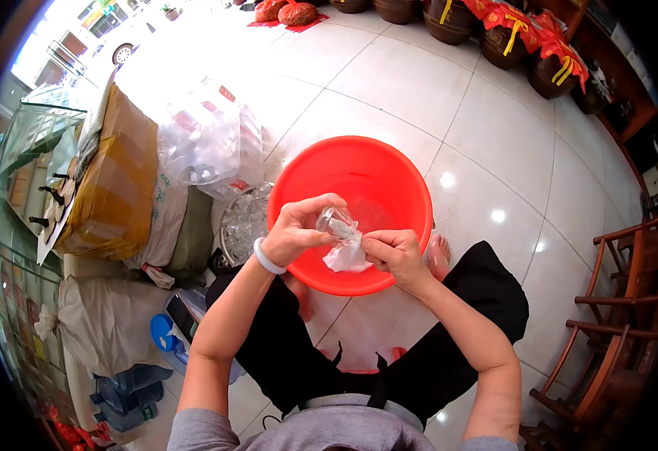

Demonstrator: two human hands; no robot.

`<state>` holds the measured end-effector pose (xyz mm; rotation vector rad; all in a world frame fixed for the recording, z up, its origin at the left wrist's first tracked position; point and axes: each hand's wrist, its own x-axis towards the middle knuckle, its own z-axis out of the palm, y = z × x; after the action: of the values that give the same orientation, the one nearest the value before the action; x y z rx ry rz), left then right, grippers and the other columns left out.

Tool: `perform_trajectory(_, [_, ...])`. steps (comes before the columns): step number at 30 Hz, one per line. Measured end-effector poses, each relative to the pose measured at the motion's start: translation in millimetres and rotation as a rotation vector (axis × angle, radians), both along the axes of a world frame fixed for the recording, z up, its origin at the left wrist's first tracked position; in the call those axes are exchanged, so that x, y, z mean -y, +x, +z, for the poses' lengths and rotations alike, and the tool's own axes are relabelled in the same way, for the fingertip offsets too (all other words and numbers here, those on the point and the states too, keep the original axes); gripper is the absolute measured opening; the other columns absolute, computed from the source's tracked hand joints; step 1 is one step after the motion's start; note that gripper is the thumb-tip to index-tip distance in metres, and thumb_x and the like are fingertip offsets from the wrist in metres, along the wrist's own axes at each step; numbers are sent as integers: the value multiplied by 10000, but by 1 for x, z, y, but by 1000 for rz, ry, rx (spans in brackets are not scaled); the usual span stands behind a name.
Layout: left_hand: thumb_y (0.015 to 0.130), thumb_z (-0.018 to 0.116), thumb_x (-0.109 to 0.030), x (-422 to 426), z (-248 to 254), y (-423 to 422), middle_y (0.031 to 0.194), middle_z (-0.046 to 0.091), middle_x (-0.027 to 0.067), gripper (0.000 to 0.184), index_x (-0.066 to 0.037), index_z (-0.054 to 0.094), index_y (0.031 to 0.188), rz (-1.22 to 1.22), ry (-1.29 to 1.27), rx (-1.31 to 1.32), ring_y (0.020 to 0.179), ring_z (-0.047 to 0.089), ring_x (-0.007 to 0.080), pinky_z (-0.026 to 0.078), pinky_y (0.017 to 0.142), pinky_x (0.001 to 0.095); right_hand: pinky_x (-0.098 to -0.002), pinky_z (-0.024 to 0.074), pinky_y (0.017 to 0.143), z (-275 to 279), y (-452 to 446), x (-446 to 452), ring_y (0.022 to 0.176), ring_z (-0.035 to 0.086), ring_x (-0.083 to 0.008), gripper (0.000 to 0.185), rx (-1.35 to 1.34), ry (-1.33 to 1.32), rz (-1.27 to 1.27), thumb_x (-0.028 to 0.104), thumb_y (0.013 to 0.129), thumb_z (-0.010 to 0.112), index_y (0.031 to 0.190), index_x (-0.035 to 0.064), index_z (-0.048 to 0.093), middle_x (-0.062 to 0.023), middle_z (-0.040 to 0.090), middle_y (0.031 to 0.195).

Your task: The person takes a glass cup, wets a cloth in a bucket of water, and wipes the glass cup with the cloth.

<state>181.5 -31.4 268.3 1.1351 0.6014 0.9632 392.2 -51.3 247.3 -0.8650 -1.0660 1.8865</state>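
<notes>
Above the red basin [359, 154], my left hand [299, 231] is closed around a small clear glass [332, 221], which is tilted with its mouth toward my right hand. A white band circles my left wrist. Pinched in the fingers of my right hand [397, 254] is a white cloth [346, 257]. Part of the cloth reaches the mouth of the glass, and the rest hangs over the basin. How far the cloth goes into the glass I cannot tell. The basin stands on the floor between my feet.
To the left are a round container of clear glassware [248, 224], clear plastic bags [203, 146], a taped cardboard box [122, 177] and a white sack [111, 323]. A phone [182, 317] lies nearby. Wooden chairs [615, 301] stand right; dark jars [449, 21] line the back.
</notes>
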Motion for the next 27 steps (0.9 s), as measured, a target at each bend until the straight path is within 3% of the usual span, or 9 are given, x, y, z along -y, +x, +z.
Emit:
perform_trajectory(6, [699,679,-40,1,1,0,1029,582,119,507,23,518,1175,16,-10,-16,961,569,202,466,848,333,-188,243,401,-6,-4,2,450,350,-28,179,-92,-99,13,136,855,586,765,-13,630,16,469,577])
perform_trajectory(8, [697,684,-44,1,0,-1,1027,580,114,505,21,522,1171,13,-26,-43,961,566,202,462,851,333,-191,225,386,-5,-6,5,434,332,-29,198,-166,-286,45,154,856,581,740,-4,607,10,464,575])
perform_trajectory(11, [699,687,-54,2,1,0,1020,579,109,502,17,525,1169,15,-55,-41,965,561,198,458,852,330,-194,209,375,-14,-8,7,421,314,-30,206,-360,-401,116,170,857,573,757,-7,604,4,463,575])
perform_trajectory(15, [705,689,-73,2,0,-1,1023,576,106,497,17,527,1167,22,-29,-47,972,557,196,455,854,334,-190,222,384,-11,-8,8,431,334,-28,186,-350,-399,122,146,849,580,788,-23,629,6,473,575])
perform_trajectory(17, [719,691,-101,2,-1,-2,1024,577,106,494,17,524,1168,15,-33,-34,965,558,196,454,848,337,-187,234,394,-4,-7,5,446,358,-25,170,-90,-104,23,123,835,593,822,-37,649,7,486,575])
perform_trajectory(21, [728,690,-111,2,1,1,1027,573,104,489,16,521,1169,9,-15,-35,962,559,197,456,841,339,-185,242,402,0,-7,5,460,374,-23,163,60,159,-75,114,829,605,832,-40,656,8,494,575])
perform_trajectory(23, [727,612,15,3,4,6,957,589,65,436,24,529,1155,74,-6,-1,870,568,125,487,732,252,-188,245,400,2,-9,9,459,373,-25,174,-90,-82,-79,128,830,611,832,-40,656,8,492,576])
perform_trajectory(27, [728,604,20,0,5,4,961,589,66,436,24,528,1157,74,-33,-22,866,571,126,489,728,254,-190,247,396,-1,-13,10,455,370,-27,170,-239,-304,-44,124,829,616,832,-40,658,4,490,573])
